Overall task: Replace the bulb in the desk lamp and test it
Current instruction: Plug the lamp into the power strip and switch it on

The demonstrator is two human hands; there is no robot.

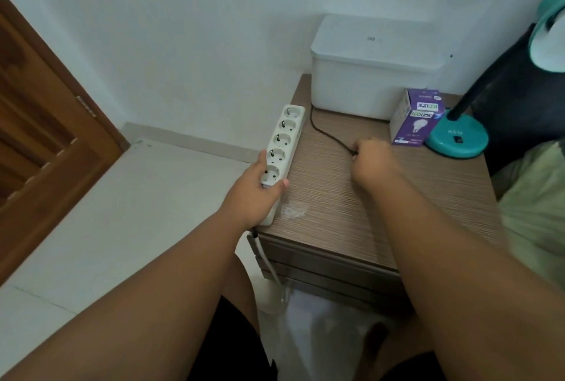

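While left hand [260, 188] clasps the power strip [281, 148], right hand [371, 160] fisted around the black cord [327, 132], on the bedside table [382, 212].

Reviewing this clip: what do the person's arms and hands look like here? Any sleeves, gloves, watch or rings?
Both forearms are bare up to the frame edge, with no sleeves showing. The left hand and right hand wear no gloves, and no watch, bracelet or ring is visible on either.
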